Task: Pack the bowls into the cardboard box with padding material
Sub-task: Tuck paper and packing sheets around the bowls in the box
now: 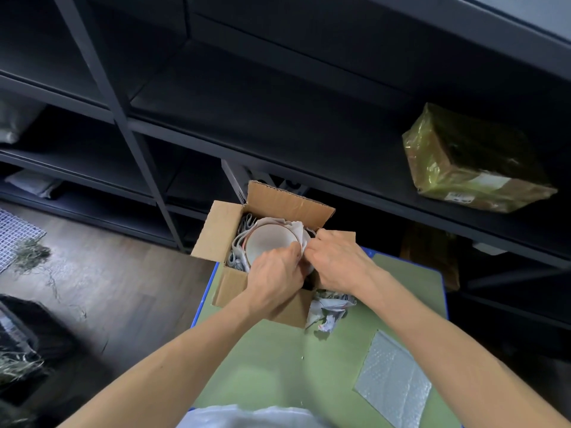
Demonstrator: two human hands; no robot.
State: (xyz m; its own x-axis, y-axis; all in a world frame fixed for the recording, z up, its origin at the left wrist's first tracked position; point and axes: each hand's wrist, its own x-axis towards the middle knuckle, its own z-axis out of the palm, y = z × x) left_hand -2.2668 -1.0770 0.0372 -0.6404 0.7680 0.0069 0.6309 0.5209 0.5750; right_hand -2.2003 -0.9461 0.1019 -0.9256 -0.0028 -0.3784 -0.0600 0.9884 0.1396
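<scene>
An open cardboard box (217,233) stands at the far left corner of the green table (278,366). Inside it a white bowl with a reddish rim (270,240) lies on crumpled newspaper padding (242,239), and white paper (292,227) wraps its far edge. My left hand (275,279) reaches into the box and pinches the paper at the bowl's near rim. My right hand (336,261) grips the same paper at the bowl's right side. The box's near right part is hidden by my hands.
A wad of crumpled newspaper (329,310) lies just right of the box. A sheet of bubble wrap (392,378) lies on the table's right side. Dark metal shelving (123,125) stands behind, holding a taped parcel (472,162). Straw-like filler (31,254) litters the wooden floor at left.
</scene>
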